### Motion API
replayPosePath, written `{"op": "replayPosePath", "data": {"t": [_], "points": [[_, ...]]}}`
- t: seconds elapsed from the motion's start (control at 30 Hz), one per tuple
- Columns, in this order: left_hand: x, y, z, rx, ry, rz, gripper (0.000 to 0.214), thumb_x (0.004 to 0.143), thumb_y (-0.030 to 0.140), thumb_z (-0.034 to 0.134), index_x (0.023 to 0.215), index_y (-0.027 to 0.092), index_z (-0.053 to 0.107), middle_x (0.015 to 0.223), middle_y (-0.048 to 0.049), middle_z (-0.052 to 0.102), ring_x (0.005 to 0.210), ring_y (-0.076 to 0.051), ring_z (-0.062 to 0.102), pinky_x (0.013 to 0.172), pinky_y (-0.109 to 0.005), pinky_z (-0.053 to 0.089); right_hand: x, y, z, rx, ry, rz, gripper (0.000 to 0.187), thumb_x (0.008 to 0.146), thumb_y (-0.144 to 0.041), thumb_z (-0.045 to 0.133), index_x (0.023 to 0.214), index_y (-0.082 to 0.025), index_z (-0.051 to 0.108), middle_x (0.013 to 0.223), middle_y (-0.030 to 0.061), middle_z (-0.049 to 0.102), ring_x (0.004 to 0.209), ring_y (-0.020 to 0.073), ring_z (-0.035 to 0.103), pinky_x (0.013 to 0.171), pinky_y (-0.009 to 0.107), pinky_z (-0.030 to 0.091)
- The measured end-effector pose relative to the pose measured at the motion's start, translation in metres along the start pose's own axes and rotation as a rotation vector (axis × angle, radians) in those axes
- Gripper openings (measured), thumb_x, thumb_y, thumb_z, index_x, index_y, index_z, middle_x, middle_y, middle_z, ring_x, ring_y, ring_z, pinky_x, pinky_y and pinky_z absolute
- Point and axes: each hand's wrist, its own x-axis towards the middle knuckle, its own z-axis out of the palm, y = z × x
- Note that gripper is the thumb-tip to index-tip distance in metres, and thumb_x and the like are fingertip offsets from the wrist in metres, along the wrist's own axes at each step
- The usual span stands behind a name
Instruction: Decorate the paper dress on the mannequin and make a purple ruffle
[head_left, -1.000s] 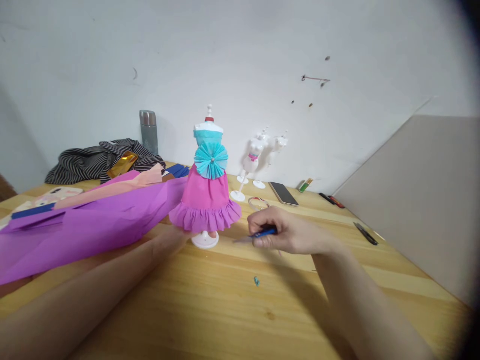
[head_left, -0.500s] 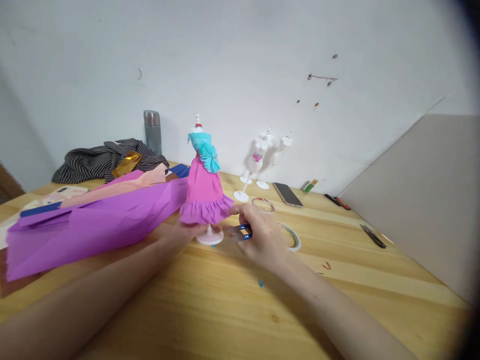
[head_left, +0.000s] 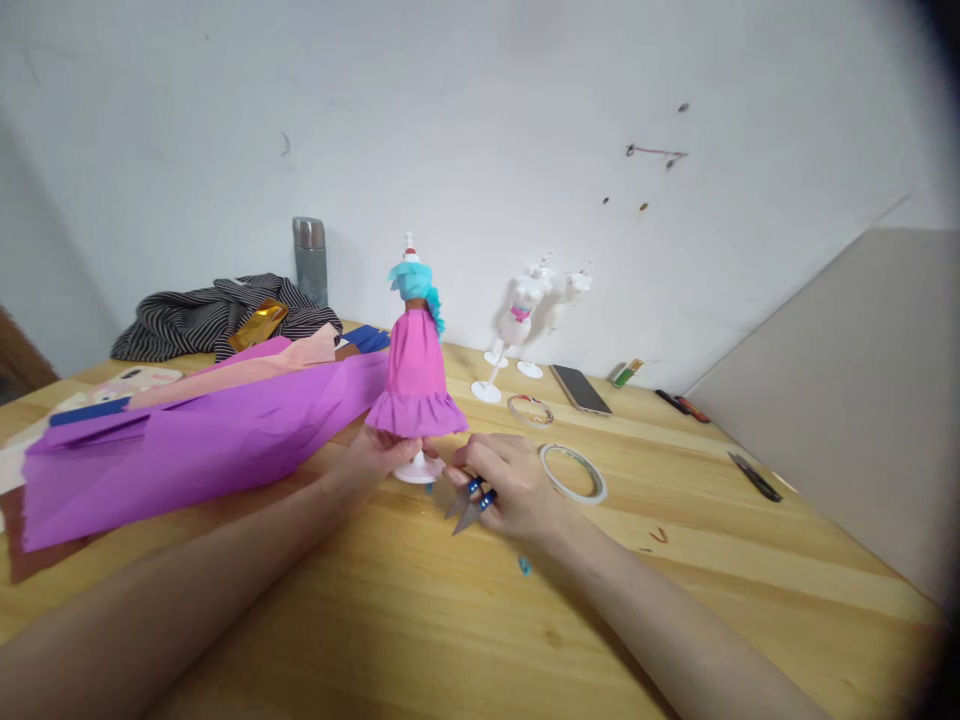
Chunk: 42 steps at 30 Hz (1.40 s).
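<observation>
Near the middle of the table (head_left: 420,620) stands a small dress form (head_left: 416,370) on a round white base (head_left: 418,468). It wears a pink paper dress with a ruffled purple hem and a turquoise top, and is seen side-on. The left hand (head_left: 382,452) reaches in from the near left and has its fingers closed on the stand just under the hem, right at the base. The right hand (head_left: 506,490) lies just right of the base, fingers folded around a pair of blue-handled snips (head_left: 469,505). Their blades are slightly parted and point near-left and down toward the wood.

A big sheet of purple tissue paper (head_left: 195,440) spreads to the left, its right edge running behind the dress. Beyond it, at the far left, lie a striped cloth (head_left: 202,315) and a steel flask (head_left: 310,262) against the wall. Just right of the right hand lies a tape ring (head_left: 574,472) flat on the table, and farther back a smaller ring (head_left: 529,408) and a phone (head_left: 580,388).

Two bare white forms (head_left: 517,315) stand at the wall (one wears a pink band at the waist). A tiny turquoise scrap (head_left: 524,566) lies near the right wrist, and a pair of black snips (head_left: 754,477) sits well apart at the far right edge.
</observation>
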Motion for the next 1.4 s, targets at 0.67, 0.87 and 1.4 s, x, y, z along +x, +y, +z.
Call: {"op": "replayPosePath", "data": {"t": [0.67,0.87,1.4], "points": [[-0.003,0.018,0.012,-0.077,0.147,-0.010,0.030,0.054,0.031,0.080,0.072,0.013,0.064,0.069,-0.0025,0.067,0.064,-0.014,0.057,0.063,-0.025,0.044,0.020,0.011,-0.060,0.254,-0.613,0.238,0.043,0.084,-0.058,0.055,0.068,-0.019,0.046,0.057,-0.0039,0.046,0.048,0.0084,0.032,0.047,0.024,0.024],[-0.006,0.012,0.006,-0.007,0.052,-0.086,0.029,0.063,0.039,0.075,0.063,0.011,0.070,0.059,-0.0033,0.064,0.054,-0.010,0.049,0.053,-0.022,0.032,0.019,0.032,-0.100,0.374,-0.685,0.448,0.046,0.093,-0.057,0.039,0.078,-0.017,0.056,0.064,-0.0006,0.050,0.056,0.0112,0.042,0.050,0.024,0.033],[-0.008,0.007,0.007,-0.019,0.021,-0.130,0.034,0.066,0.044,0.072,0.064,0.011,0.071,0.057,-0.0023,0.063,0.052,-0.009,0.045,0.053,-0.022,0.028,0.011,0.035,-0.078,-0.286,-0.073,-0.164,0.018,0.089,-0.030,0.060,0.103,-0.019,0.059,0.075,0.0043,0.063,0.062,0.0136,0.058,0.054,0.026,0.039]]}}
